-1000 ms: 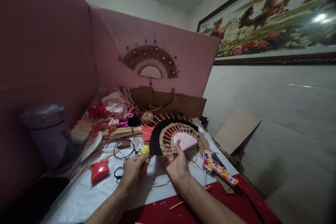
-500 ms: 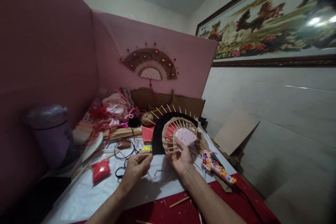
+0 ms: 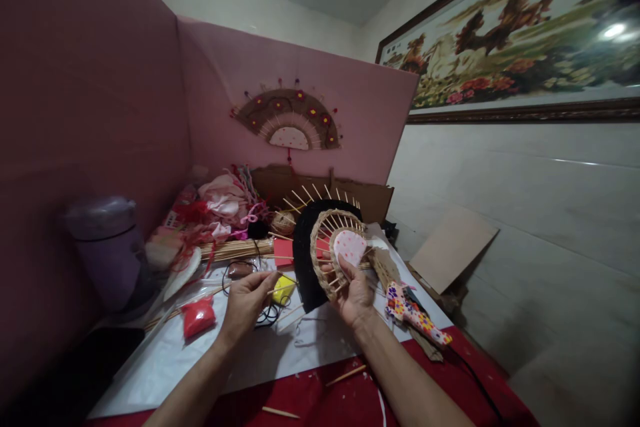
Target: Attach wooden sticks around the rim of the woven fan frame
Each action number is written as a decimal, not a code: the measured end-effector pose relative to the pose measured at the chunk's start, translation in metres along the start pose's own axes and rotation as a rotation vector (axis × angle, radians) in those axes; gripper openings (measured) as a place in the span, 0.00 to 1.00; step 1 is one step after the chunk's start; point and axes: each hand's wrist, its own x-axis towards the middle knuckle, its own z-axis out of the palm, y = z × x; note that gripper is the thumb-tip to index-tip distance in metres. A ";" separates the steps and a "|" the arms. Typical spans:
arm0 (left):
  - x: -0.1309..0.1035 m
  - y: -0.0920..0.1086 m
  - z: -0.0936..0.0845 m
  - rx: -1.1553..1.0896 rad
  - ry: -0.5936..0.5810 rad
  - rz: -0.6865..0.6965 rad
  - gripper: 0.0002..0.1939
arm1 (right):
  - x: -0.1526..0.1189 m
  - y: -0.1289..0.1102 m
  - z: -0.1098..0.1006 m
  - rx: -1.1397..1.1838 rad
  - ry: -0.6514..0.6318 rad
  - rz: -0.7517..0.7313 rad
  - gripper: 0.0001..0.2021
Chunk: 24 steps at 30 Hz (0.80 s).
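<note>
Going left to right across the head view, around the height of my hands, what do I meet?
Purple container, red packet, left hand, fan, flowered tool. The right hand overlaps the fan, so it is left out.

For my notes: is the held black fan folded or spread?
Spread: the fan in the right hand has its sticks radiating apart.

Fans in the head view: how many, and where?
2: a black-banded fan in the right hand, and a brown fan on the pink panel. Others could be hidden.
</note>
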 end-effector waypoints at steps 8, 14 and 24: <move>0.005 0.005 -0.016 0.377 0.158 0.410 0.10 | 0.000 0.005 -0.002 -0.057 -0.048 0.049 0.11; 0.013 0.004 -0.028 0.694 0.155 0.647 0.07 | 0.000 0.005 0.000 -0.040 -0.064 0.059 0.10; 0.016 0.018 -0.044 1.046 0.160 0.938 0.08 | 0.002 0.003 -0.002 -0.179 -0.020 0.101 0.09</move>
